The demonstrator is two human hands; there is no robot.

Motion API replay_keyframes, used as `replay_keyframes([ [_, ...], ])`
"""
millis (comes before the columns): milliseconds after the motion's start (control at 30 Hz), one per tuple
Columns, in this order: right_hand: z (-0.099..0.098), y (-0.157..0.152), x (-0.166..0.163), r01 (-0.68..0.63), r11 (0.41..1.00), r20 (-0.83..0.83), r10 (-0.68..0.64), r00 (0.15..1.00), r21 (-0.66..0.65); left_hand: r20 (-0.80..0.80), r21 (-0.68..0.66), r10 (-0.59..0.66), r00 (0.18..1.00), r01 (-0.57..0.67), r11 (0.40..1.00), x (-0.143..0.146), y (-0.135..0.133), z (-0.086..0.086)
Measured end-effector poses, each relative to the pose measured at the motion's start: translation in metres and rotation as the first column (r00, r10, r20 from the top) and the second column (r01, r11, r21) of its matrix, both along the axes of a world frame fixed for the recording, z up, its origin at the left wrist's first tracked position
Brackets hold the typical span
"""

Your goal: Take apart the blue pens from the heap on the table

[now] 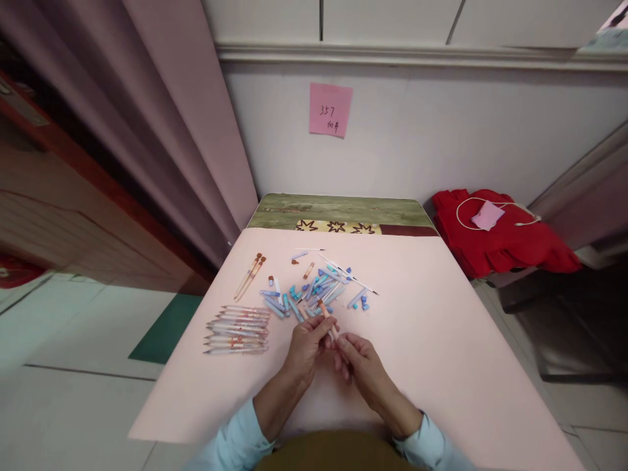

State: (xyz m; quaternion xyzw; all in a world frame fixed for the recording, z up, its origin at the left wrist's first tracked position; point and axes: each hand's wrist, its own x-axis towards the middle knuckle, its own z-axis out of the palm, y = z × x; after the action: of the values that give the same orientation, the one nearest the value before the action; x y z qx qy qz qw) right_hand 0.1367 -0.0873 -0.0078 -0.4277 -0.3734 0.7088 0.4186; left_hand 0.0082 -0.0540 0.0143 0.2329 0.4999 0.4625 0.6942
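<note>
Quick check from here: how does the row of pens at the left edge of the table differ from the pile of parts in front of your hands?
The row of pens lies parallel and neatly stacked, each whole and pale; the pile of parts is scattered at all angles, mostly blue barrels, caps and thin refills. The row lies clear of both hands; the pile sits just beyond the left hand and right hand, which grip one pen between them. Both rest on the pink table.

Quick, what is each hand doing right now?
Left hand: closed on the thin white pen barrel with an orange end.
Right hand: closed around the same barrel's lower end.
</note>
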Motion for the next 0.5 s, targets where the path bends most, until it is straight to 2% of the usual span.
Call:
replay_keyframes([
  [100, -0.001, -0.003, -0.003, -0.007, 0.999, -0.091, 0.003, 0.996, -0.049, 0.000, -0.003, -0.011, 1.000, 0.011, 1.000, 0.001, -0.002, -0.001],
  [167, -0.003, -0.004, -0.005, 0.000, 0.998, -0.078, -0.004, 0.997, -0.061, -0.013, 0.006, -0.015, 1.000, 0.015, 1.000, 0.003, -0.003, -0.005],
  [233, -0.004, -0.003, -0.004, -0.026, 0.999, -0.001, 0.026, 1.000, -0.032, -0.014, 0.026, 0.007, 1.000, -0.007, 1.000, 0.003, -0.003, -0.007],
  [333, -0.004, 0.006, 0.010, -0.046, 0.994, 0.240, 0.022, 0.970, 0.094, -0.006, 0.065, 0.110, 0.994, -0.109, 0.992, -0.001, -0.001, -0.006],
  [400, -0.003, 0.018, 0.030, 0.041, 0.980, 0.413, -0.121, 0.903, 0.197, -0.022, 0.090, 0.148, 0.989, -0.145, 0.985, -0.007, 0.001, -0.002],
  [433, -0.002, 0.025, 0.041, 0.099, 0.961, 0.492, -0.220, 0.842, 0.259, -0.039, 0.102, 0.144, 0.989, -0.140, 0.985, -0.009, 0.002, 0.001],
  [500, -0.003, 0.042, 0.065, 0.136, 0.909, 0.655, -0.381, 0.653, 0.393, -0.076, 0.114, 0.104, 0.992, -0.095, 0.989, -0.013, 0.001, 0.005],
])
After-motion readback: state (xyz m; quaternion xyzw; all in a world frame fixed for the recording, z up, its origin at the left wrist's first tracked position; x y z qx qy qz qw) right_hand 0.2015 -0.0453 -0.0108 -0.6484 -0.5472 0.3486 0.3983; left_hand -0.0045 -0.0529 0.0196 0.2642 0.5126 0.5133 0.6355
